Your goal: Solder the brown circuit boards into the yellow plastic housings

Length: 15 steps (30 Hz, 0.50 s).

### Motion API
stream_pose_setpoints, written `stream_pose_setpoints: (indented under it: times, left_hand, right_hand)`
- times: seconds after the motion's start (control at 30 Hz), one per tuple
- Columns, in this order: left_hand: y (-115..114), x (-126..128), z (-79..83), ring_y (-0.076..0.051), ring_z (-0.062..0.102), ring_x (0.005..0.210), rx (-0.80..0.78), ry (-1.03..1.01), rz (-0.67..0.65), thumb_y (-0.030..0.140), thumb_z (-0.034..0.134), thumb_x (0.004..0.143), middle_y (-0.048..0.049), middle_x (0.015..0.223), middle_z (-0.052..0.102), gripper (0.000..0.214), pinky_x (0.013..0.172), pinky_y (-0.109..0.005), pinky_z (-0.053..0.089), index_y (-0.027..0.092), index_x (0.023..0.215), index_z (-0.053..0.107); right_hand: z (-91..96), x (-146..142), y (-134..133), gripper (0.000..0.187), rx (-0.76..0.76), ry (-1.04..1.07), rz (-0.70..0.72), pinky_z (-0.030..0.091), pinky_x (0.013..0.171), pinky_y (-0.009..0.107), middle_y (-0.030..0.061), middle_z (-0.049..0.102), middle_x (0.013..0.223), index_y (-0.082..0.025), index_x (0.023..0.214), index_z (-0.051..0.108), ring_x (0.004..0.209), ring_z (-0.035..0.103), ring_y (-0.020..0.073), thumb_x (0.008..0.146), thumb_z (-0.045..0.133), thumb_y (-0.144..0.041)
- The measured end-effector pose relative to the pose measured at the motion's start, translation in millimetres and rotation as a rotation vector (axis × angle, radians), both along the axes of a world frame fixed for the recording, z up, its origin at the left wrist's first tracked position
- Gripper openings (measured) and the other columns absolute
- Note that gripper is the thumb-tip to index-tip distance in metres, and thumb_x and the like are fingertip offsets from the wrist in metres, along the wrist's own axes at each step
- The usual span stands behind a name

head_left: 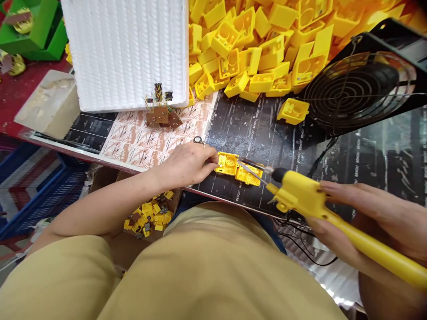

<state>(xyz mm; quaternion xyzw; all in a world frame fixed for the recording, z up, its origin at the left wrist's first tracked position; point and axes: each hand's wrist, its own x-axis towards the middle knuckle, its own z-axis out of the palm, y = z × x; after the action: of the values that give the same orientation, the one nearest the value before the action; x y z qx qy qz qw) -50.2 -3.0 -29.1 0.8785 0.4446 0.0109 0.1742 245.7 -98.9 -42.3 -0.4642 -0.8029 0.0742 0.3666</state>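
Note:
A small yellow plastic case half (pixel 227 163) lies on the black tabletop, its inside facing up. At its left edge, my left hand (pixel 195 163) pinches with thumb and fingers. Touching it on the right is a second yellow case half (pixel 248 174), partly covered by the tool above it. My right hand (pixel 367 222) is wrapped around a yellow soldering iron (pixel 302 193) with a thin feed tube beside its tip. The tip points left over the two halves; whether it touches them I cannot tell.
Yellow cases (pixel 250 49) form a heap at the back. A black fan (pixel 360 89) stands at right near a single yellow case (pixel 292 111). Brown circuit boards (pixel 160 115) with wires lie by a white foam sheet (pixel 126 53). Below the table edge is a box of yellow parts (pixel 150 215).

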Motion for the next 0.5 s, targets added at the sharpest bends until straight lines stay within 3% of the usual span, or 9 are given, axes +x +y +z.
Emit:
stream_pose_setpoints:
  times: [0.17,0.27,0.37,0.5]
  left_hand:
    - [6.1,9.4,10.0,-0.021,0.067,0.083,-0.027,0.135,-0.031,0.022,0.056,0.085,-0.0051,0.087,0.074,0.017,0.077,-0.032,0.047,0.017,0.088,0.072]
    - [9.4,14.0,14.2,-0.021,0.066,0.085,-0.010,0.178,-0.070,0.020,0.054,0.083,-0.0049,0.088,0.073,0.018,0.076,-0.032,0.046,0.018,0.085,0.072]
    - [11.0,17.3,16.9,-0.022,0.065,0.084,-0.002,0.220,-0.093,0.020,0.053,0.082,-0.0049,0.088,0.072,0.020,0.077,-0.033,0.046,0.019,0.084,0.072]
    - [11.6,21.3,19.4,-0.023,0.065,0.083,0.007,0.291,-0.112,0.020,0.051,0.082,-0.0055,0.085,0.072,0.022,0.076,-0.034,0.045,0.019,0.082,0.073]
  right_hand:
    - [9.8,-24.6,13.7,0.029,0.070,0.083,0.262,0.057,0.061,0.021,-0.0007,0.067,0.079,-0.019,0.107,0.060,0.072,0.067,0.0120,0.082,0.075,-0.017]
    - [11.2,-26.6,17.7,0.016,0.071,0.076,0.298,0.060,0.066,0.024,-0.0015,0.066,0.077,-0.019,0.092,0.060,0.070,0.066,0.0112,0.083,0.073,-0.017]
    - [11.1,-27.3,21.7,0.013,0.053,0.024,0.291,0.061,0.070,0.027,0.0005,0.066,0.078,-0.018,0.090,0.060,0.072,0.066,0.0113,0.085,0.072,-0.019]
    - [19.4,-29.6,28.2,0.010,0.172,-0.025,0.433,0.060,0.065,0.025,0.0026,0.068,0.079,-0.018,0.089,0.059,0.069,0.065,0.0115,0.088,0.068,-0.019]
